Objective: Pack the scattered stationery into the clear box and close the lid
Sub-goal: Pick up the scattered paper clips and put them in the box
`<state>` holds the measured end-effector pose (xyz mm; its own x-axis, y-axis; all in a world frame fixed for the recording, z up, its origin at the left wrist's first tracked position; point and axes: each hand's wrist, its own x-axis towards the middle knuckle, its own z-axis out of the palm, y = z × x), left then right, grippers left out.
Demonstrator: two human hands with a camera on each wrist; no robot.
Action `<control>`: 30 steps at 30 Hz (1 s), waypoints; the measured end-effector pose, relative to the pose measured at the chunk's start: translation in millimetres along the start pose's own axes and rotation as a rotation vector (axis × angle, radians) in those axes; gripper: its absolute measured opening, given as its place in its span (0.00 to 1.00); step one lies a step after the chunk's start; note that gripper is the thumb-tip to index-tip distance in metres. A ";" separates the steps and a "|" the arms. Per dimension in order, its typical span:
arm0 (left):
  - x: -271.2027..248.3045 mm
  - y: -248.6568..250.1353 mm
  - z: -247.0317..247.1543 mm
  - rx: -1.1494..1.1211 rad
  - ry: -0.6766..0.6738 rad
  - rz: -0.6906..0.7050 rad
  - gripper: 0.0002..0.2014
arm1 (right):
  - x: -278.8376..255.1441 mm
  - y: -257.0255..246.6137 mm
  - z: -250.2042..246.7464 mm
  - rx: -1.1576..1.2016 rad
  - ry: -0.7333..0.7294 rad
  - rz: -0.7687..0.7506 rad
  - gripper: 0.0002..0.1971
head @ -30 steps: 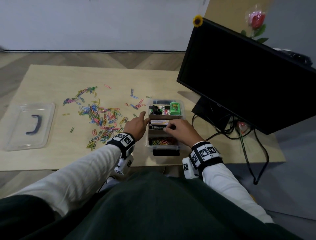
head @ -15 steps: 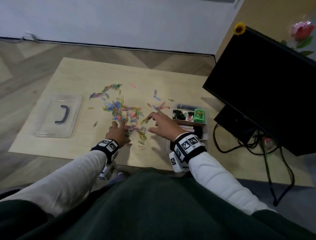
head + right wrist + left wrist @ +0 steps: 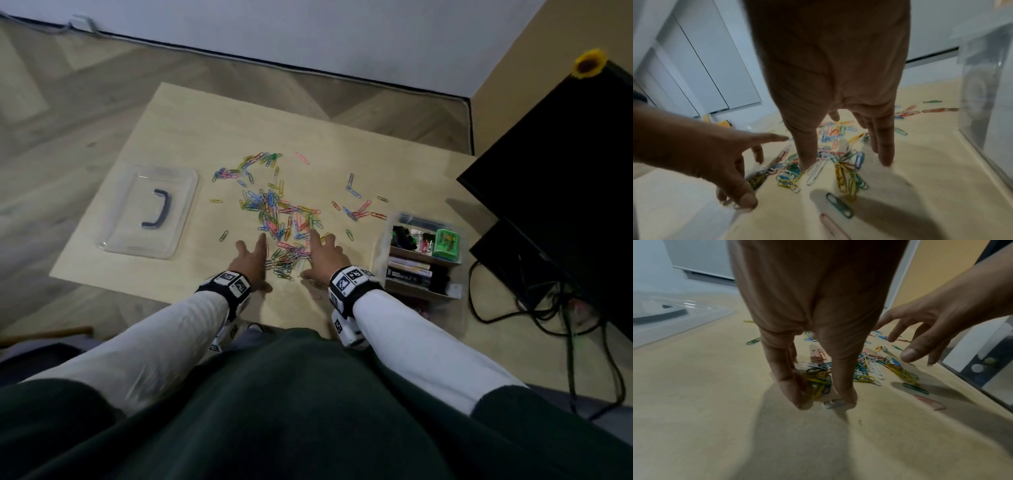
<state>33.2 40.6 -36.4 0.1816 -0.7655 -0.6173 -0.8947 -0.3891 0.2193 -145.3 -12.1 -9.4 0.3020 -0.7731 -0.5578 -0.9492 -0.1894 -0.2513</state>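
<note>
Several coloured paper clips (image 3: 281,219) lie scattered over the middle of the wooden table (image 3: 191,130). My left hand (image 3: 253,257) and right hand (image 3: 322,255) sit side by side at the near end of the pile, fingers straight and spread. In the left wrist view the left fingertips (image 3: 803,400) touch the table with yellow and green clips (image 3: 818,382) between them. The right hand (image 3: 846,162) also reaches down, its fingertips among the clips (image 3: 846,177). The clear box (image 3: 383,240) stands open to the right, holding books and a green item (image 3: 445,243). Its lid (image 3: 178,205) lies at the left.
A black monitor (image 3: 565,171) with a yellow flower on its top corner stands at the right behind the box. Black cables (image 3: 548,308) trail off the table's right end. The box's clear wall (image 3: 982,97) is close on the right hand's right.
Both hands have left the box and moved left to the near end of the paper clip pile, fingers spreading over it. The head view has swung left and down.
</note>
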 end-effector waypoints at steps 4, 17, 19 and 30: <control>4.4 12.1 -6.8 0.044 0.010 0.088 0.66 | 18.6 1.1 10.6 -0.038 0.038 0.120 0.57; 28.8 16.9 -22.3 -0.054 0.032 0.312 0.22 | 33.7 -19.6 12.1 -0.154 0.134 -0.104 0.34; 32.5 17.7 -22.5 -0.059 0.040 0.324 0.18 | 35.3 -22.8 11.9 -0.151 0.136 -0.129 0.27; 48.5 9.8 -27.3 -0.106 0.081 0.335 0.10 | 42.8 -19.4 1.7 -0.194 0.189 -0.206 0.05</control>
<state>44.4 -14.3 -43.6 -0.0793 -0.8962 -0.4365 -0.8635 -0.1570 0.4792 -113.9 -40.5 -29.7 0.4848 -0.8015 -0.3502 -0.8745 -0.4512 -0.1778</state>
